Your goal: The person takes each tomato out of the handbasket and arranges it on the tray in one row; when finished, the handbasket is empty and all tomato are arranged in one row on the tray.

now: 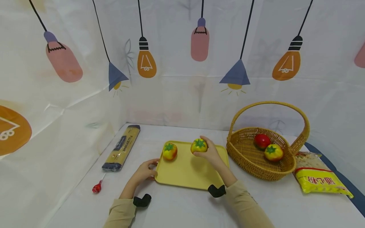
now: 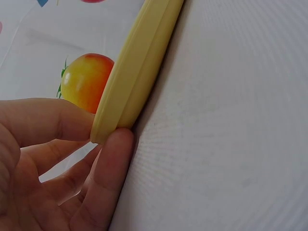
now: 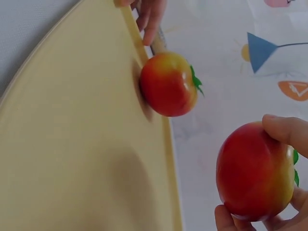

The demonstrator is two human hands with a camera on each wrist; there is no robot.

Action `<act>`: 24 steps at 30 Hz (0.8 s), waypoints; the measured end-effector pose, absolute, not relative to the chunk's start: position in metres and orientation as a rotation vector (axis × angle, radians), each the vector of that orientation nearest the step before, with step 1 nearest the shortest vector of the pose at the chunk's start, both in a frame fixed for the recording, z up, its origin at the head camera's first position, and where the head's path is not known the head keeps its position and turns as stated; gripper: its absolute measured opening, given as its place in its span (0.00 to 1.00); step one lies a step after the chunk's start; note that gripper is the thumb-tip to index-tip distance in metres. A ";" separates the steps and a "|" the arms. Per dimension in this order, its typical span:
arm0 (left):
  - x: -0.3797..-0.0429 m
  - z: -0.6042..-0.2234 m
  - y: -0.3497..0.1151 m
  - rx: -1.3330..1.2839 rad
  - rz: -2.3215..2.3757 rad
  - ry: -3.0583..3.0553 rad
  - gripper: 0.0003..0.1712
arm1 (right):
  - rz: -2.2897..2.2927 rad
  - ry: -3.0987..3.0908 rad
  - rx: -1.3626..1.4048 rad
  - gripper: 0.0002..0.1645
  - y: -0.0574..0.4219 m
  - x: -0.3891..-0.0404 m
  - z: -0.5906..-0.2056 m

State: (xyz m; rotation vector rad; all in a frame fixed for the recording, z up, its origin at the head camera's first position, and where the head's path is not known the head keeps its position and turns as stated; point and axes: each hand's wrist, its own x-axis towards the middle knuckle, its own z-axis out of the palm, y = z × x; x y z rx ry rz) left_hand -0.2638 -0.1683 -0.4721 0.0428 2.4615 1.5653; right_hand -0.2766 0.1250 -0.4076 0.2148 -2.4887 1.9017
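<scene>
My right hand [image 1: 209, 152] holds a yellow-and-red tomato [image 1: 199, 145] with green leaves above the yellow tray [image 1: 182, 177]. In the right wrist view, thumb and fingers grip the sides of this tomato [image 3: 255, 173], and its shadow falls on the tray. A second tomato [image 1: 169, 151] sits at the tray's far left corner. My left hand [image 1: 144, 172] pinches the tray's left edge; the left wrist view shows the rim [image 2: 127, 86] between thumb and finger.
A wicker basket [image 1: 248, 166] at the right holds a red fruit [image 1: 262, 141] and another tomato [image 1: 273, 153]. Beside it lies a yellow bag [image 1: 319, 180]. To the left are a spaghetti pack [image 1: 122, 147] and a red lollipop [image 1: 97, 187]. A printed curtain [image 1: 174, 101] stands behind the table.
</scene>
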 end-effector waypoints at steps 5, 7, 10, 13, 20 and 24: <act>-0.264 -0.471 -0.169 0.065 1.563 2.458 0.37 | 1.872 -2.486 0.198 0.48 0.121 -0.285 -0.422; -0.263 -0.470 -0.169 0.071 1.559 2.458 0.37 | 1.860 -2.493 0.193 0.48 0.118 -0.286 -0.424; -0.263 -0.470 -0.170 0.069 1.558 2.462 0.37 | 1.869 -2.501 0.190 0.48 0.115 -0.290 -0.430; -0.263 -0.469 -0.170 0.061 1.563 2.461 0.37 | 1.899 -2.492 0.217 0.48 0.111 -0.293 -0.436; -0.263 -0.469 -0.170 0.081 1.569 2.457 0.37 | 1.922 -2.485 0.218 0.48 0.104 -0.298 -0.448; -0.261 -0.468 -0.169 0.084 1.571 2.463 0.37 | 1.917 -2.499 0.224 0.48 0.100 -0.300 -0.455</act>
